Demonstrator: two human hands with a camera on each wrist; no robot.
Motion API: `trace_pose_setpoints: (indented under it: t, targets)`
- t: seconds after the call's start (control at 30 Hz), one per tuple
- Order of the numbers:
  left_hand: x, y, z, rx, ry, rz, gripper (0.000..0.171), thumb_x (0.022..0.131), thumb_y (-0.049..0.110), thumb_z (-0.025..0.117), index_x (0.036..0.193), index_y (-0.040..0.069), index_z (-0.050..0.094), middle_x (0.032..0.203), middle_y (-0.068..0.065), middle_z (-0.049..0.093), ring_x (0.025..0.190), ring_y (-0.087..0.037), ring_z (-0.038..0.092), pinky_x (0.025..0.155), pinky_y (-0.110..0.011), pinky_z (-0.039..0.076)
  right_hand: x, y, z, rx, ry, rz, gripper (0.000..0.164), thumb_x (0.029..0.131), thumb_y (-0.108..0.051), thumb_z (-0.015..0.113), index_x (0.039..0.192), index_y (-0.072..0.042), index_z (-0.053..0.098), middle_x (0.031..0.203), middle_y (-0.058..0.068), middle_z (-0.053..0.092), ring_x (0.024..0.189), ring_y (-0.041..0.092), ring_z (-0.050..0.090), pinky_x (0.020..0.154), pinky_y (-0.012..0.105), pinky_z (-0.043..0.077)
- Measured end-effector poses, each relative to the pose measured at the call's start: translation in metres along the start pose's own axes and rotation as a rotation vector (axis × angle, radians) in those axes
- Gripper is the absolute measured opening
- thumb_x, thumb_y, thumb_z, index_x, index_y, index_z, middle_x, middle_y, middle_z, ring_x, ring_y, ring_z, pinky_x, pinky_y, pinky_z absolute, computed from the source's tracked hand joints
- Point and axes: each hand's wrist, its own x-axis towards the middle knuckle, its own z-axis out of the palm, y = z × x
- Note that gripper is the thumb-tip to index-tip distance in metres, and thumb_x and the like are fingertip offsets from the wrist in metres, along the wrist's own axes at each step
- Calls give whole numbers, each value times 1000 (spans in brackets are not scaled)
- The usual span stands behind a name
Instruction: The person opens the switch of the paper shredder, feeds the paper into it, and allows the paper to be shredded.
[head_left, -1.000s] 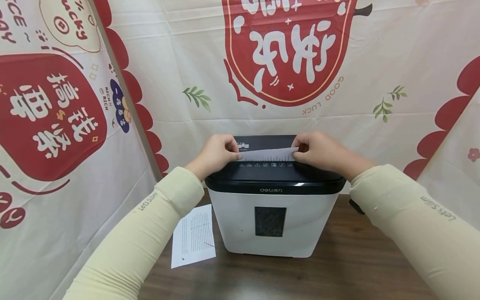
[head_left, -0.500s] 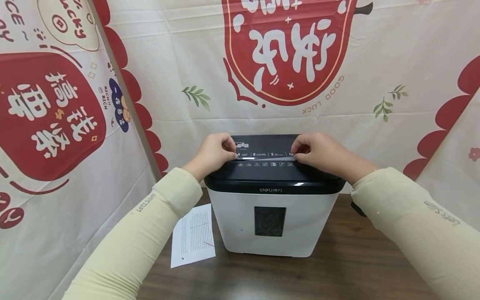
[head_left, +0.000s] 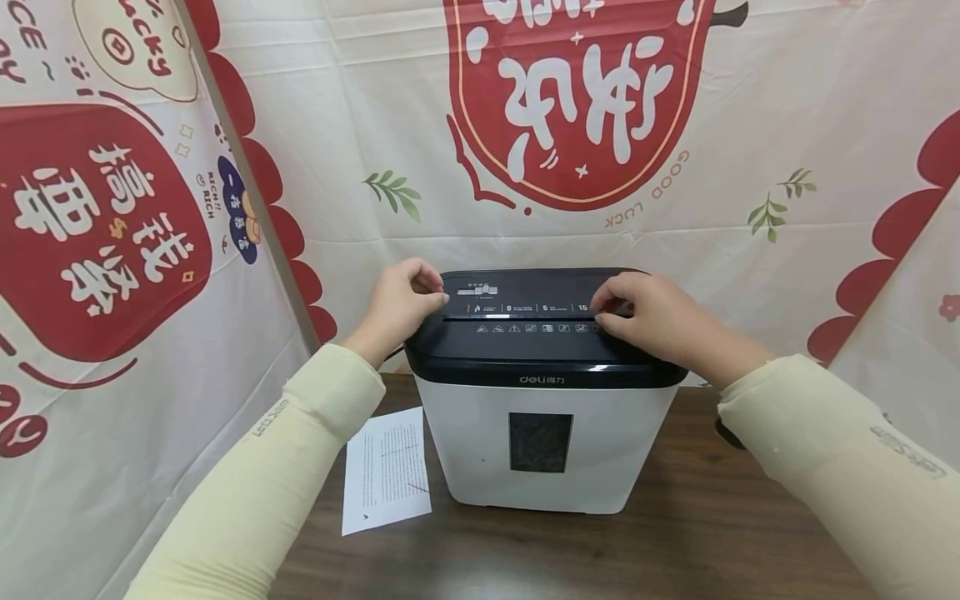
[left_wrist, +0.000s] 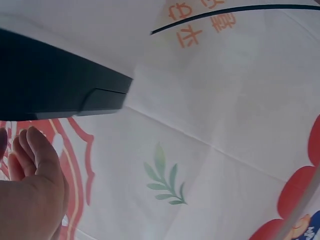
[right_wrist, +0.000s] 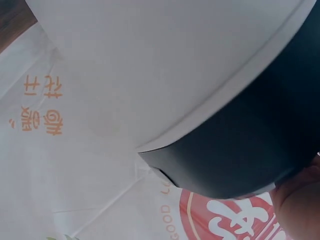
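Note:
A paper shredder [head_left: 480,442] with a white bin and a black lid [head_left: 510,346] stands upright in front of me in the head view. No paper shows above its feed slot [head_left: 532,317]. My left hand [head_left: 405,304] hovers at the lid's left end, fingers loosely bent and holding nothing. Over the right part of the lid is my right hand [head_left: 652,317], its thumb and forefinger apart with nothing between them. The left wrist view shows the left hand [left_wrist: 37,185] beside the dark lid edge; in the right wrist view part of the right hand [right_wrist: 300,205] shows at the lid.
A printed sheet of paper [head_left: 386,475] lies on the brown wooden table [head_left: 525,558], left of the shredder. Printed cloth [head_left: 330,108] hangs behind and on both sides. A dark cord [left_wrist: 240,8] runs from the shredder's back in the left wrist view.
The paper strip between my hands sank into the shredder's slot and is out of sight. Both hands let go and moved apart, the left one leftward, the right one slightly rightward.

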Motion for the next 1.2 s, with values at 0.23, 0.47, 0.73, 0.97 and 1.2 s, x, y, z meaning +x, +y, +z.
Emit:
trace_pose_setpoints:
  t: [0.23,0.47,0.73,0.97,1.2]
  targets:
    - [-3,-20,-10,-50,34,-32,15,87,6,68,100,1,61,96,-12,64,90,-24,60,77,-30,49,-12,6,0,13,58,-13,17,88,-7,67,104,-1,68,103,17,64,96,31,56,91,53,46]
    - [-8,-47,-19,-97,102,-79,21,89,7,65,108,1,58,102,-15,61,97,-27,59,80,-33,47,-27,15,0,-1,129,-26,17,87,-7,68,104,-3,68,108,19,63,101,35,56,92,58,44]
    - [-14,-82,-19,-117,175,-200,24,89,9,66,110,0,57,102,-14,61,100,-27,59,84,-33,47,-40,23,1,-18,227,-52,18,85,-4,71,103,-3,68,109,20,63,104,36,55,91,58,42]
    - [-22,-119,-11,-170,259,-286,25,87,5,65,109,-2,54,101,-14,59,97,-26,58,82,-31,45,-55,24,3,-52,295,-54,18,85,-5,71,103,-4,67,110,16,61,107,34,54,90,47,43]
    - [-35,-163,-2,-188,301,-403,31,87,0,62,114,-6,49,109,-21,53,102,-30,51,84,-37,43,-66,27,10,-86,391,-108,22,79,-2,75,100,-6,69,108,11,62,101,27,55,81,9,31]
